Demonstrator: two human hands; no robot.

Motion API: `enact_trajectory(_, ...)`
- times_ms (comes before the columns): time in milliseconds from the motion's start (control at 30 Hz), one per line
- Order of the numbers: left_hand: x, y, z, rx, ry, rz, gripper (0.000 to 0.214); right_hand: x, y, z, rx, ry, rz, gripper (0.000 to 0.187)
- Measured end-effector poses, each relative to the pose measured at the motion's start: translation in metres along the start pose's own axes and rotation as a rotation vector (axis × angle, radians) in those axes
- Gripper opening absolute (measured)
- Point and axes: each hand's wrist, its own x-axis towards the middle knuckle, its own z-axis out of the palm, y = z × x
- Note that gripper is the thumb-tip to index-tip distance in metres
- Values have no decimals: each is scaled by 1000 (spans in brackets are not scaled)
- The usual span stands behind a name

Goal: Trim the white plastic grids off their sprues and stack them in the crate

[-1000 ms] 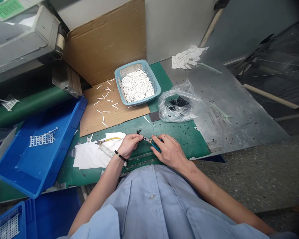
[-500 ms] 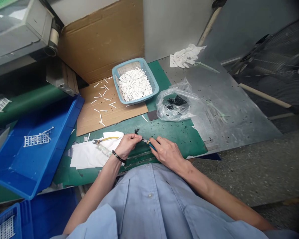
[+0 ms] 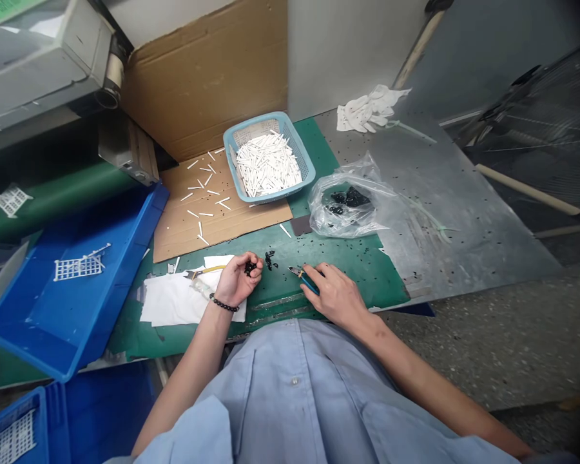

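My left hand (image 3: 236, 280) is turned palm up over the edge of a white paper sheet (image 3: 174, 303), pinching a small clump of black plastic bits (image 3: 249, 267) at its fingertips. My right hand (image 3: 334, 295) grips blue-handled side cutters (image 3: 303, 278), their metal jaws pointing left. More black bits (image 3: 269, 260) lie on the green work mat (image 3: 348, 270) between my hands. Yellow-handled pliers (image 3: 205, 270) rest on the paper, just left of my left hand.
A light blue basket (image 3: 236, 138) holds many white sticks, with more scattered on cardboard (image 3: 183, 222). A plastic bag (image 3: 348, 206) holds black pieces. Blue trays (image 3: 96, 303) stand left, white gloves (image 3: 367, 109) lie beyond, and a fan (image 3: 526, 129) stands right.
My left hand has drawn back from the cutters and turned palm up, now showing black bits at its fingertips. My right hand and the cutters have shifted slightly right, leaving a wider gap between my hands.
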Motion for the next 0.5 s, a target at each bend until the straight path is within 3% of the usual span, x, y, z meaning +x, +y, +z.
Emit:
enact_trajectory(100, 5, -5, 1, 242, 148, 20, 31, 1, -1, -1, -60, -48, 11, 31)
enact_trajectory(200, 9, -19, -2, 734, 323, 126, 38, 3, -7, -8, -156, -125, 46, 21)
enact_trajectory(300, 11, -31, -2, 1170, 453, 226, 34, 5, -12, -15, -170, -125, 50, 20)
enact_trajectory(500, 8, -37, 11, 1491, 482, 253, 18, 4, -13, -17, -165, -182, 72, 24)
